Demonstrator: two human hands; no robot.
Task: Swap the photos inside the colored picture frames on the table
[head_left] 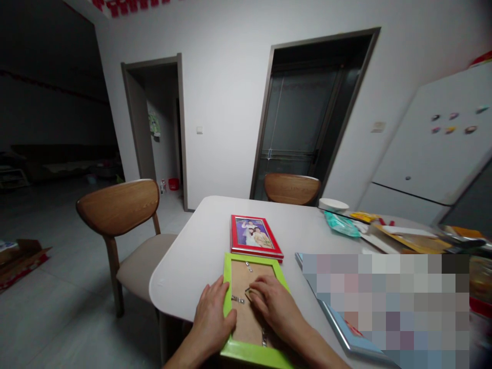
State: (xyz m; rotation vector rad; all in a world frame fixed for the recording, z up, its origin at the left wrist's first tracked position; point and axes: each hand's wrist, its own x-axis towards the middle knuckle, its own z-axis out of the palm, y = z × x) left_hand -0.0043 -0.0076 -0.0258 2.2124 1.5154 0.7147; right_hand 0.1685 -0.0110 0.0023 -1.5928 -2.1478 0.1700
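Observation:
A green picture frame (228,271) lies face down at the near edge of the table, its brown backing board (246,320) showing. Small metal clips (238,299) sit along the inner edges of the frame. My left hand (213,312) grips the left side of the frame, thumb over the rim. Over the board, my right hand (271,302) has its fingers pinched together by a small dark piece whose kind I cannot make out. Just beyond lies a red picture frame (265,251), face up with a wedding photo (253,233) in it.
On the right of the white table (192,246) lies a large silver-edged frame (334,325), mostly blurred out. Behind it are a white bowl (333,205), a teal packet (342,224) and several papers. Wooden chairs (121,207) stand at the left and far sides.

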